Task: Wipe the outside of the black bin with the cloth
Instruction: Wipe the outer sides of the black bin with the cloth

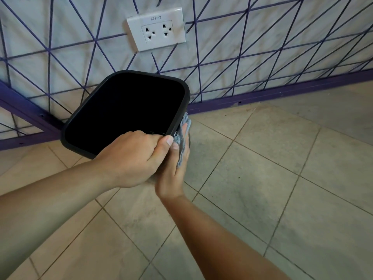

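1. I see the left hand holding the black bin by its near rim, fingers curled over the edge and thumb on the outside; this grip is the bin's only visible support, as the bin appears tilted, mouth toward the camera.
2. The right hand presses the grey-blue cloth flat against the bin's outer right wall, just below the rim; fingers lie fairly straight, so the cloth looks trapped by pressure rather than pinched.
3. Risk A: if I push the cloth hard sideways, I judge the bin may twist in the one-handed rim grip or slip out of it.
4. Risk B: the cloth may bunch or drop to the tiled floor if the palm lifts off the wall.
5. Risk C: the two hands touch at the bin's corner, so strokes may be short and leave walls unwiped.
6. The bin is matte black, square with rounded corners and a thick lip; its interior reads as plain shadow. It sits below the wall socket, close to the patterned wall.
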{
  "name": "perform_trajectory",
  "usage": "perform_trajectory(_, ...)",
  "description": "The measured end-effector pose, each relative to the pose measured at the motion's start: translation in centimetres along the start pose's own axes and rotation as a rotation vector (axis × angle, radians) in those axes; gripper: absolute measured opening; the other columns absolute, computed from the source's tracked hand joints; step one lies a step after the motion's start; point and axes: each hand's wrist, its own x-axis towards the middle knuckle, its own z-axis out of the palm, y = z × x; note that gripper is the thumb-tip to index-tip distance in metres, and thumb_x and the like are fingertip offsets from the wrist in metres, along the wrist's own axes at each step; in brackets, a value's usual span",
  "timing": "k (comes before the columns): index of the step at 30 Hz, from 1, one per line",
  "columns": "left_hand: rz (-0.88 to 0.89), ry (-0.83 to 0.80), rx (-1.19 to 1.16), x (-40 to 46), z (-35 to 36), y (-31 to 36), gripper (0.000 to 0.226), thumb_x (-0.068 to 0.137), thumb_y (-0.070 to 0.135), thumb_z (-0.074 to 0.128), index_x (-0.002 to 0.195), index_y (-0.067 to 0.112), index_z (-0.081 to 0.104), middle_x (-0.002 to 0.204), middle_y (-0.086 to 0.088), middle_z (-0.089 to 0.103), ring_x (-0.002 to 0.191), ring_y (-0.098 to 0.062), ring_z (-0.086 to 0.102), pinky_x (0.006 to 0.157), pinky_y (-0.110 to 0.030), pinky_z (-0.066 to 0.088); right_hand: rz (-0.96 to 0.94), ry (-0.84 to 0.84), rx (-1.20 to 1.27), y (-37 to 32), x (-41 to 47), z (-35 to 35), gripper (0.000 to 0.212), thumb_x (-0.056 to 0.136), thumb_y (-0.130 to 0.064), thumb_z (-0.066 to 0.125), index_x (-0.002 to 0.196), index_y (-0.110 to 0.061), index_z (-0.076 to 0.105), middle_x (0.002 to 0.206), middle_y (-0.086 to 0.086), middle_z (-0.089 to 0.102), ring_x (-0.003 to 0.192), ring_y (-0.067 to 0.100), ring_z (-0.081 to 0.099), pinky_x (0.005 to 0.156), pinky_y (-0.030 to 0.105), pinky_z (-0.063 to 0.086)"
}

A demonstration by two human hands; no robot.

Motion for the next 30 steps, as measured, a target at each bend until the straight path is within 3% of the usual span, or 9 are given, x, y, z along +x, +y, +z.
perform_trajectory(3,0.000,0.016,0.013,0.2,0.0,-0.1,0.047,0.100,0.047,0.027,0.059,0.032,0.043,0.052,0.004,0.051,0.051,-0.011,0.051,0.055,-0.033,0.034,0.128,0.105,0.029,0.1,2.6,0.3,0.079,0.105,-0.049,0.034,0.176,-0.016,0.036,0.184,-0.005,0.035,0.173,0.007,0.024,0.144,0.043,0.017)
perform_trajectory(6,-0.004,-0.013,-0.003,0.0,0.0,-0.2,0.048,0.099,0.052,0.020,0.063,0.040,0.049,0.058,0.006,0.060,0.058,-0.010,0.060,0.058,-0.033,0.045,0.083,0.023,0.061,-0.9,0.6,0.9,0.073,0.110,-0.047,0.031,0.178,-0.021,0.033,0.185,-0.007,0.033,0.174,0.009,0.022,0.145,0.046,0.016)
perform_trajectory(10,0.011,0.025,0.028,0.2,0.1,-0.1,0.051,0.102,0.047,0.022,0.057,0.030,0.038,0.048,0.003,0.046,0.048,-0.012,0.048,0.054,-0.034,0.032,0.119,0.111,0.053,0.4,1.9,0.3,0.083,0.104,-0.056,0.035,0.176,-0.016,0.037,0.183,-0.004,0.038,0.172,0.011,0.028,0.143,0.048,0.021)
perform_trajectory(12,0.006,0.005,0.014,0.2,0.0,-0.2,0.051,0.100,0.050,0.022,0.061,0.031,0.047,0.052,0.003,0.054,0.052,-0.011,0.054,0.056,-0.035,0.040,0.180,0.131,0.090,-0.1,3.1,0.7,0.085,0.098,-0.058,0.036,0.175,-0.022,0.040,0.182,-0.011,0.038,0.171,0.005,0.026,0.144,0.043,0.018)
perform_trajectory(15,-0.002,-0.025,-0.005,0.1,0.0,-0.3,0.056,0.096,0.057,0.017,0.080,0.031,0.065,0.066,0.005,0.068,0.065,-0.008,0.066,0.065,-0.035,0.053,0.069,0.022,0.092,-1.7,1.0,1.0,0.087,0.098,-0.062,0.032,0.176,-0.023,0.039,0.182,-0.009,0.040,0.172,0.009,0.027,0.144,0.045,0.019)
perform_trajectory(19,0.009,0.024,0.018,0.2,-0.2,0.1,0.050,0.101,0.048,0.021,0.059,0.030,0.040,0.050,0.004,0.048,0.050,-0.010,0.050,0.053,-0.029,0.032,0.117,0.100,0.080,0.7,2.7,0.5,0.089,0.097,-0.060,0.035,0.174,-0.016,0.042,0.181,-0.002,0.042,0.170,0.011,0.033,0.143,0.046,0.023)
perform_trajectory(21,0.007,0.016,0.008,0.1,-0.2,0.1,0.048,0.099,0.048,0.022,0.058,0.029,0.039,0.050,0.003,0.048,0.050,-0.012,0.050,0.053,-0.030,0.031,0.156,0.105,0.100,0.2,3.6,0.4,0.088,0.095,-0.062,0.038,0.173,-0.021,0.046,0.179,-0.007,0.045,0.169,0.008,0.035,0.143,0.044,0.024)
perform_trajectory(24,0.011,-0.008,-0.032,-0.1,-0.3,-0.1,0.049,0.099,0.051,0.022,0.059,0.035,0.044,0.052,0.006,0.054,0.056,-0.009,0.059,0.055,-0.026,0.035,0.060,0.054,0.087,-0.7,2.1,0.6,0.077,0.106,-0.049,0.035,0.176,-0.019,0.036,0.183,-0.013,0.034,0.170,-0.001,0.025,0.142,0.026,0.018)
perform_trajectory(30,0.040,0.027,-0.006,0.0,-0.3,-0.2,0.049,0.100,0.046,0.025,0.056,0.031,0.038,0.046,0.004,0.043,0.048,-0.012,0.050,0.051,-0.026,0.028,0.139,0.092,0.017,-0.1,3.6,0.2,0.097,0.092,-0.067,0.032,0.177,-0.020,0.036,0.184,-0.006,0.036,0.172,0.008,0.026,0.144,0.042,0.019)
